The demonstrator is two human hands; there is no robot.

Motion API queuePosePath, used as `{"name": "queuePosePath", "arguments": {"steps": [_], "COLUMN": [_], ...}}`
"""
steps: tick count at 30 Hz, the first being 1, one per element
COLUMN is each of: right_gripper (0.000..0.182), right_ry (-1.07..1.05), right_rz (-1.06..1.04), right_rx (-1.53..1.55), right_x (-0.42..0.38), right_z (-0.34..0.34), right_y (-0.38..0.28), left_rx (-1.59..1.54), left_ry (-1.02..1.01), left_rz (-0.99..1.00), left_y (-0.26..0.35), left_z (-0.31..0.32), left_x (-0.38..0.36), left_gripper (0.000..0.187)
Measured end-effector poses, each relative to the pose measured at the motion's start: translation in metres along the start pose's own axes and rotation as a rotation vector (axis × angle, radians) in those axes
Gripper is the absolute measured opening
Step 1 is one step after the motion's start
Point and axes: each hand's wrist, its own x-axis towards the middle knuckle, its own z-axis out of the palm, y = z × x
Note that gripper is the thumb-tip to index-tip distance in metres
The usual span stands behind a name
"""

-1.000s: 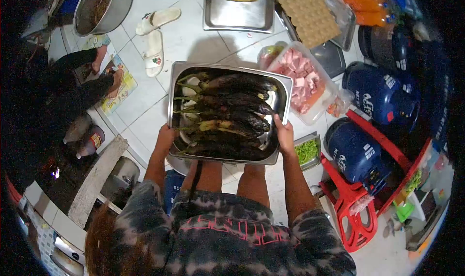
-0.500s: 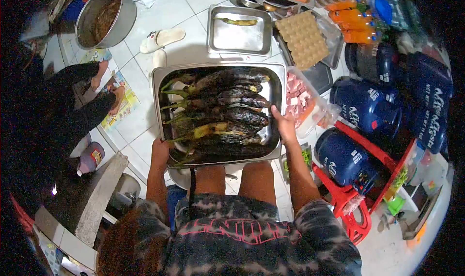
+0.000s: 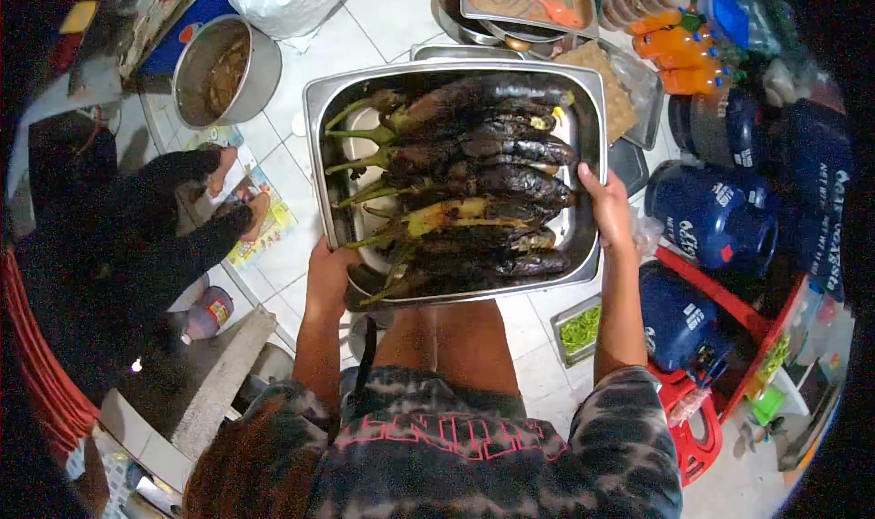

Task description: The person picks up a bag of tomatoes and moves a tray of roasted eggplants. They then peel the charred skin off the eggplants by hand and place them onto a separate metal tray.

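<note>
Both hands grip a rectangular metal tray (image 3: 460,66) above my lap. My left hand (image 3: 330,268) is closed around its lower left corner, and my right hand (image 3: 609,207) holds the right wall with the thumb over the rim. Several charred eggplants (image 3: 510,150) lie side by side in the tray, their green stems pointing left. One eggplant (image 3: 447,216) has part of its skin off, showing yellowish flesh. Behind the raised tray, another metal tray (image 3: 465,52) on the floor shows only its far edge.
A large pot (image 3: 264,86) stands at far left, near another person's feet (image 3: 255,216). Dark blue gas cylinders (image 3: 711,214) and a red plastic stool (image 3: 697,428) are at right. Green chopped vegetables (image 3: 581,330) sit in a small tray. Orange bottles (image 3: 679,59) and an egg carton (image 3: 606,82) are at far right.
The tray of eggplants has come up closer to the camera and slightly right, with both hands still on it. It now covers most of the floor tray and the container of meat.
</note>
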Motion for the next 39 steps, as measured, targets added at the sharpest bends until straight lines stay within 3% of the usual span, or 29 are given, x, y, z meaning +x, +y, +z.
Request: {"name": "queuePosePath", "arguments": {"steps": [2,4,7,8,11,15,17,23,25,28,30,32,34,35,36,38,39], "right_gripper": [0.027,0.032,0.027,0.023,0.019,0.019,0.02,0.027,0.026,0.024,0.025,0.023,0.022,0.021,0.021,0.021,0.02], "right_ry": [0.044,0.114,0.222,0.168,0.241,0.368,0.41,0.528,0.559,0.618,0.679,0.641,0.649,0.621,0.595,0.554,0.6], "right_rz": [-0.071,-0.154,-0.116,-0.009,0.056,0.148,0.208,0.218,0.222,0.29,0.273,0.312,0.297,0.337,0.373,0.439,0.356], "right_rx": [-0.008,-0.274,-0.126,0.114,0.104,0.425,0.464,0.466,0.64,0.63,0.617,0.702,0.57,0.618,0.665,0.784,0.85], "right_x": [0.01,0.022,0.02,0.017,0.009,-0.004,-0.011,-0.024,-0.027,-0.034,-0.033,-0.031,-0.028,-0.029,-0.028,-0.028,-0.027], "right_z": [0.003,-0.001,0.008,0.008,0.006,0.018,0.019,0.04,0.057,0.082,0.118,0.147,0.173,0.181,0.19,0.208,0.222], "right_y": [0.0,0.015,0.02,0.036,0.058,0.075,0.09,0.096,0.083,0.09,0.098,0.11,0.126,0.128,0.126,0.141,0.154], "left_rx": [0.13,0.121,0.119,0.267,0.36,0.519,0.542,0.636,0.818,0.811,0.919,0.997,1.047,0.943,1.057,1.044,1.043], "left_ry": [0.046,0.032,0.014,-0.038,-0.116,-0.191,-0.266,-0.412,-0.397,-0.42,-0.532,-0.445,-0.39,-0.503,-0.499,-0.54,-0.479], "left_rz": [0.045,0.028,0.037,0.013,-0.112,-0.127,-0.194,-0.077,-0.05,-0.062,0.034,0.016,-0.02,-0.046,0.097,0.022,-0.047], "left_y": [0.003,0.016,0.031,0.028,0.06,0.061,0.066,0.075,0.089,0.113,0.103,0.089,0.121,0.115,0.118,0.094,0.094], "left_z": [-0.003,0.004,0.023,0.013,0.044,0.056,0.057,0.051,0.052,0.061,0.024,-0.009,0.012,-0.002,0.003,-0.02,-0.008], "left_x": [0.016,0.024,0.044,0.057,0.071,0.105,0.122,0.156,0.164,0.167,0.211,0.252,0.226,0.244,0.238,0.279,0.268], "left_gripper": [0.03,0.033,0.036,0.035,0.028,0.024,0.027,0.031,0.036,0.042,0.048,0.047,0.037,0.023,0.016,0.021,0.025]}}
